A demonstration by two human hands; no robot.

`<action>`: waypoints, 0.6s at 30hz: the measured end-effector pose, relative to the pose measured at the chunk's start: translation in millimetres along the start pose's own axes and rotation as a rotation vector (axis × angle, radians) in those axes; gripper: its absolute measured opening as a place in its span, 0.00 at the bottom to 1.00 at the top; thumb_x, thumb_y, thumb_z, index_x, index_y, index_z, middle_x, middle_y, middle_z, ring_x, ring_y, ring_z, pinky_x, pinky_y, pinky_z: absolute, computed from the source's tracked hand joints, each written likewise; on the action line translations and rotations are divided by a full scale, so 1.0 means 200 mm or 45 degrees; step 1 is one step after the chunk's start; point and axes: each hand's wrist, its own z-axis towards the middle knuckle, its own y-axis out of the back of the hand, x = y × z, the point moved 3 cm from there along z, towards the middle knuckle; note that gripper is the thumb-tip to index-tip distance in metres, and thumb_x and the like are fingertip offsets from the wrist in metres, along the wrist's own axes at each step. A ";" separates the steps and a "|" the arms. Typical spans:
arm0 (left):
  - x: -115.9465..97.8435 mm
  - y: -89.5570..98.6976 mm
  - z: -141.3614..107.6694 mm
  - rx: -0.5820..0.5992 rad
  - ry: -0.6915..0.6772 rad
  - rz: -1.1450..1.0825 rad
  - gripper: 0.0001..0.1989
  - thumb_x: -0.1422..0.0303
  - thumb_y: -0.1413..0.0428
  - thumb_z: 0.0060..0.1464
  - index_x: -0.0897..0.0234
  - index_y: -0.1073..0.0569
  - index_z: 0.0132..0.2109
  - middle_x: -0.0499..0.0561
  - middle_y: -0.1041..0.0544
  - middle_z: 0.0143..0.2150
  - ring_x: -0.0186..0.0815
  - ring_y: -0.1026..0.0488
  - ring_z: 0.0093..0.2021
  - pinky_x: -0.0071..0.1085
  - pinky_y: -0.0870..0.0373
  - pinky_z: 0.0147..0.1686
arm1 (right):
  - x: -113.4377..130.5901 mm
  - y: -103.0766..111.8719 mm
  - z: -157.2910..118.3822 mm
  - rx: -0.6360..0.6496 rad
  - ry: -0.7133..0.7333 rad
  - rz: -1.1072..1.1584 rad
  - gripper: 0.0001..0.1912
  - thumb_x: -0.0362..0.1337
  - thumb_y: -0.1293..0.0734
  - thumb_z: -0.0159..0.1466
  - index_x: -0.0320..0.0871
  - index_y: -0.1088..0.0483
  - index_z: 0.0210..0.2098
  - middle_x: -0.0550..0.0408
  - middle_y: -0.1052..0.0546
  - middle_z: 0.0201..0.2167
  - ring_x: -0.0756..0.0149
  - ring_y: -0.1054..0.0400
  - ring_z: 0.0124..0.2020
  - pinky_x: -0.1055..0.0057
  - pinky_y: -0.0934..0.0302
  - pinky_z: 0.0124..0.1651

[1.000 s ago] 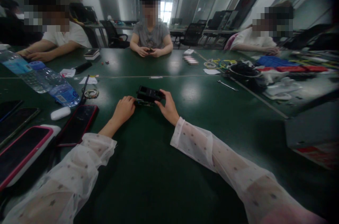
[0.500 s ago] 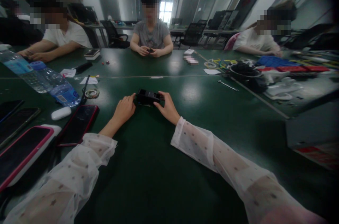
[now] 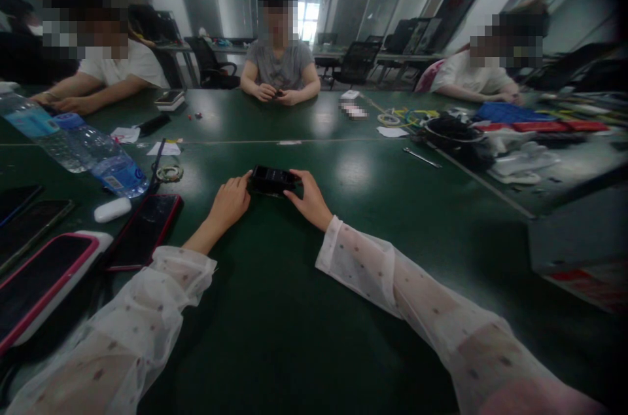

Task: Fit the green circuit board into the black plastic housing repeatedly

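A small black box-shaped device is at the middle of the green table, its long side running left to right. My left hand is closed at its left end, with the index finger reaching onto the corner and the other fingers curled. At the right end, my right hand grips it between thumb and fingers. The device's exact kind is too dark to make out, and I cannot tell whether its underside touches the tabletop.
Water bottles, a white case and a red-edged phone lie to the left. A wrench and tangled cables are right of centre. A grey box stands near right. Several people sit across the table.
The black device has tipped slightly between my hands, so its upper face looks flatter and its near side is less visible. Both hands stay at its ends.
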 end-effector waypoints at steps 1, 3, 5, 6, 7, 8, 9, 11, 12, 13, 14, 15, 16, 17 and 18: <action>0.00 0.00 0.00 0.007 -0.007 -0.001 0.27 0.72 0.56 0.63 0.72 0.44 0.68 0.62 0.26 0.54 0.45 0.30 0.52 0.40 0.32 0.49 | 0.00 0.00 0.00 0.000 0.008 -0.007 0.28 0.33 0.31 0.63 0.49 0.41 0.60 0.47 0.32 0.54 0.53 0.34 0.56 0.49 0.35 0.58; 0.00 0.00 0.00 0.014 -0.017 -0.002 0.26 0.72 0.56 0.63 0.72 0.43 0.67 0.63 0.27 0.55 0.45 0.30 0.53 0.40 0.32 0.50 | 0.01 0.00 0.00 -0.002 0.024 -0.031 0.28 0.33 0.31 0.63 0.50 0.41 0.60 0.47 0.32 0.54 0.53 0.34 0.57 0.49 0.35 0.59; 0.00 0.01 0.00 0.015 -0.021 -0.003 0.26 0.72 0.56 0.63 0.73 0.42 0.66 0.63 0.27 0.55 0.46 0.31 0.53 0.41 0.32 0.50 | 0.02 0.01 0.00 -0.002 0.031 -0.051 0.28 0.33 0.31 0.63 0.49 0.41 0.60 0.47 0.32 0.53 0.52 0.35 0.57 0.49 0.35 0.59; 0.00 0.01 0.00 0.015 -0.020 -0.003 0.25 0.72 0.56 0.63 0.73 0.41 0.66 0.63 0.27 0.55 0.46 0.31 0.53 0.41 0.32 0.50 | 0.03 0.01 0.00 0.004 0.028 -0.056 0.27 0.33 0.31 0.63 0.49 0.41 0.60 0.46 0.32 0.53 0.52 0.35 0.57 0.49 0.35 0.59; 0.00 0.01 0.00 0.015 -0.019 -0.004 0.25 0.72 0.56 0.63 0.73 0.41 0.65 0.63 0.27 0.55 0.46 0.31 0.53 0.41 0.32 0.50 | 0.04 0.01 0.00 0.011 0.019 -0.058 0.27 0.33 0.32 0.64 0.48 0.41 0.60 0.46 0.32 0.53 0.53 0.34 0.56 0.49 0.35 0.59; 0.00 0.01 0.00 0.015 -0.018 -0.006 0.25 0.72 0.56 0.63 0.72 0.41 0.65 0.62 0.27 0.55 0.45 0.31 0.53 0.41 0.32 0.51 | 0.04 0.01 0.00 0.019 0.005 -0.056 0.27 0.33 0.32 0.64 0.48 0.41 0.60 0.46 0.32 0.53 0.53 0.34 0.56 0.50 0.35 0.58; 0.00 0.01 0.00 0.014 -0.015 -0.007 0.25 0.72 0.56 0.62 0.72 0.41 0.65 0.62 0.27 0.55 0.45 0.31 0.53 0.41 0.32 0.51 | 0.04 0.02 0.00 0.029 -0.012 -0.056 0.27 0.33 0.32 0.64 0.48 0.41 0.60 0.46 0.32 0.53 0.53 0.34 0.55 0.50 0.34 0.58; 0.00 0.01 0.00 0.019 -0.013 -0.005 0.24 0.73 0.56 0.62 0.71 0.39 0.64 0.61 0.27 0.55 0.45 0.31 0.53 0.41 0.32 0.51 | 0.05 0.02 0.00 0.072 -0.036 -0.063 0.26 0.33 0.31 0.63 0.47 0.39 0.59 0.47 0.32 0.52 0.53 0.33 0.54 0.50 0.34 0.57; 0.00 0.01 0.00 0.023 -0.012 -0.002 0.23 0.73 0.56 0.62 0.71 0.37 0.63 0.61 0.27 0.54 0.45 0.31 0.53 0.41 0.32 0.51 | 0.05 0.02 0.00 0.098 -0.038 -0.072 0.25 0.33 0.31 0.63 0.47 0.38 0.58 0.47 0.31 0.52 0.53 0.33 0.54 0.51 0.34 0.57; 0.00 0.01 0.00 0.030 -0.013 0.003 0.21 0.73 0.56 0.62 0.70 0.35 0.61 0.61 0.26 0.54 0.45 0.31 0.53 0.41 0.32 0.51 | 0.05 0.01 0.00 0.123 -0.032 -0.084 0.24 0.34 0.31 0.63 0.47 0.37 0.57 0.47 0.31 0.51 0.54 0.33 0.53 0.51 0.34 0.57; -0.01 0.01 0.00 0.035 -0.012 0.008 0.20 0.73 0.56 0.62 0.70 0.33 0.59 0.61 0.26 0.53 0.45 0.31 0.53 0.41 0.32 0.51 | 0.05 0.01 0.00 0.141 -0.024 -0.096 0.23 0.34 0.31 0.63 0.46 0.36 0.56 0.47 0.30 0.51 0.54 0.33 0.53 0.52 0.34 0.57; -0.01 0.01 0.00 0.038 -0.011 0.012 0.19 0.73 0.55 0.62 0.70 0.32 0.58 0.61 0.26 0.53 0.45 0.31 0.53 0.41 0.32 0.51 | 0.06 0.01 0.00 0.152 -0.018 -0.106 0.23 0.34 0.31 0.63 0.46 0.36 0.56 0.47 0.30 0.51 0.54 0.33 0.53 0.52 0.34 0.57; -0.01 0.01 0.00 0.039 -0.010 0.015 0.19 0.73 0.55 0.62 0.70 0.32 0.58 0.61 0.26 0.53 0.46 0.31 0.53 0.42 0.32 0.51 | 0.06 0.01 0.00 0.152 -0.019 -0.112 0.23 0.34 0.31 0.63 0.46 0.36 0.56 0.47 0.30 0.51 0.54 0.33 0.54 0.52 0.34 0.57; -0.01 0.01 0.00 0.038 -0.008 0.018 0.19 0.73 0.55 0.62 0.69 0.32 0.57 0.61 0.26 0.53 0.46 0.31 0.52 0.42 0.32 0.51 | 0.06 0.01 -0.01 0.146 -0.025 -0.114 0.23 0.34 0.31 0.63 0.45 0.36 0.57 0.47 0.31 0.52 0.54 0.33 0.54 0.52 0.35 0.58; -0.01 0.01 0.00 0.037 -0.007 0.019 0.19 0.73 0.55 0.62 0.70 0.32 0.57 0.61 0.26 0.53 0.46 0.31 0.52 0.42 0.32 0.51 | 0.05 0.01 -0.01 0.139 -0.037 -0.113 0.25 0.34 0.30 0.63 0.45 0.37 0.57 0.46 0.31 0.52 0.54 0.34 0.55 0.52 0.35 0.58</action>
